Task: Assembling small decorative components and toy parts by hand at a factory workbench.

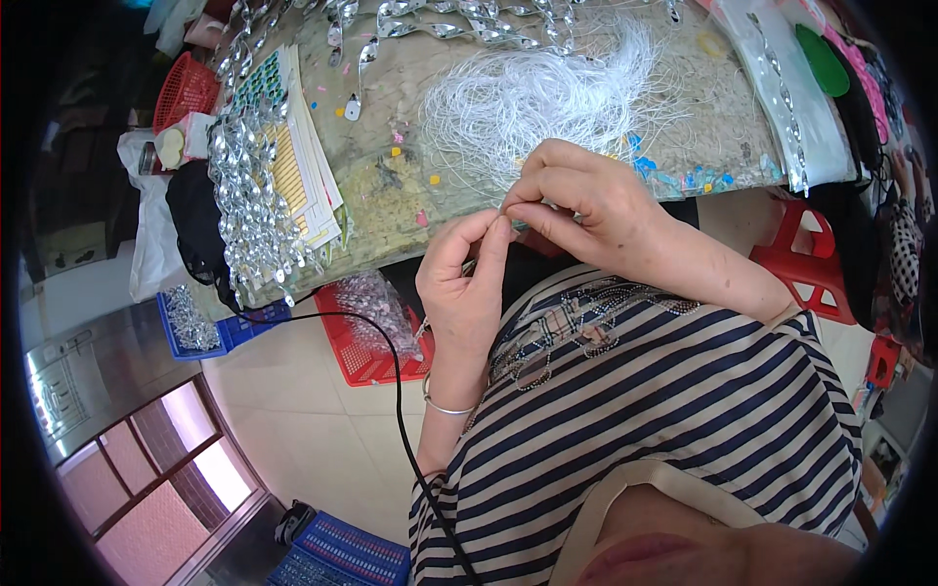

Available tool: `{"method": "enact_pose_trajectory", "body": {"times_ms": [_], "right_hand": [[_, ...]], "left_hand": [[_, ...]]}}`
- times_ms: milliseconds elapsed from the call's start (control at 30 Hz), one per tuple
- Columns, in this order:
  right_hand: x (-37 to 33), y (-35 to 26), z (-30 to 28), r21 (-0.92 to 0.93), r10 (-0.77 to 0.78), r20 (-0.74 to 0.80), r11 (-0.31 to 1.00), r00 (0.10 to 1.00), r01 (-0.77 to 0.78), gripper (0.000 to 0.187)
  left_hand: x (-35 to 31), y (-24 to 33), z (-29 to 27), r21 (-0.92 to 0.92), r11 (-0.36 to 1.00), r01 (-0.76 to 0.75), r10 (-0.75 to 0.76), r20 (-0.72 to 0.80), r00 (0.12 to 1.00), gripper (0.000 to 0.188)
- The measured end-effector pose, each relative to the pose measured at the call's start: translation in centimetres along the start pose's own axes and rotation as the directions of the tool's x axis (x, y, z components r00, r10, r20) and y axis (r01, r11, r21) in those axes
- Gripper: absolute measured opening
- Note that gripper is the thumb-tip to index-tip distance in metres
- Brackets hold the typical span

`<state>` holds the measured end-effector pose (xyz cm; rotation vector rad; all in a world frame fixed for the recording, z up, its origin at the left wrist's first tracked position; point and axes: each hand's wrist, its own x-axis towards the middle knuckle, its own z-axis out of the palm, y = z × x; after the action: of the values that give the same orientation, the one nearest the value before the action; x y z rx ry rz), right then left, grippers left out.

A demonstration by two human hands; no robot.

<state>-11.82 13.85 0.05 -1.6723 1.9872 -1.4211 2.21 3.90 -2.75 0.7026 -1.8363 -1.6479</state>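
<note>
My left hand [461, 276] and my right hand [589, 202] meet at the table's near edge, fingertips almost touching. Both are closed in a pinch, thumb against fingers; whatever sits between them is too small to make out. Just beyond my right hand lies a loose, tangled heap of fine, shiny white threads [532, 103]. Shiny silver twisted strips [454, 27] stretch across the far side of the table. More silver twisted strips [249, 195] hang in a thick bunch over the left edge.
The worn table [381, 210] carries scattered colored scraps. Printed sheets [305, 176] and a red basket [186, 90] are at left, plastic sheeting [782, 107] at right. Below stand a red basket [363, 363], a blue tray [179, 332] and a red stool [816, 264]. A black cable [398, 391] hangs beside my left arm.
</note>
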Motion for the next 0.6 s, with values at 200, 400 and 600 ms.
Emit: {"method": "enact_pose_trajectory", "body": {"times_ms": [200, 400, 600], "right_hand": [[0.07, -0.35, -0.25, -0.067, 0.002, 0.026, 0.998, 1.0, 0.0, 0.012], [0.18, -0.04, -0.08, -0.105, -0.049, -0.005, 0.993, 0.999, 0.048, 0.012], [0.24, -0.13, -0.07, -0.143, -0.03, 0.02, 0.989, 0.999, 0.033, 0.012]], "left_hand": [[0.04, 0.03, 0.13, 0.031, 1.0, -0.004, 0.005, -0.007, 1.0, 0.01], [-0.01, -0.11, 0.23, 0.021, 1.0, 0.006, -0.006, -0.017, 1.0, 0.01], [0.32, -0.21, 0.05, 0.255, 0.936, -0.241, 0.236, 0.051, 0.97, 0.01]]}}
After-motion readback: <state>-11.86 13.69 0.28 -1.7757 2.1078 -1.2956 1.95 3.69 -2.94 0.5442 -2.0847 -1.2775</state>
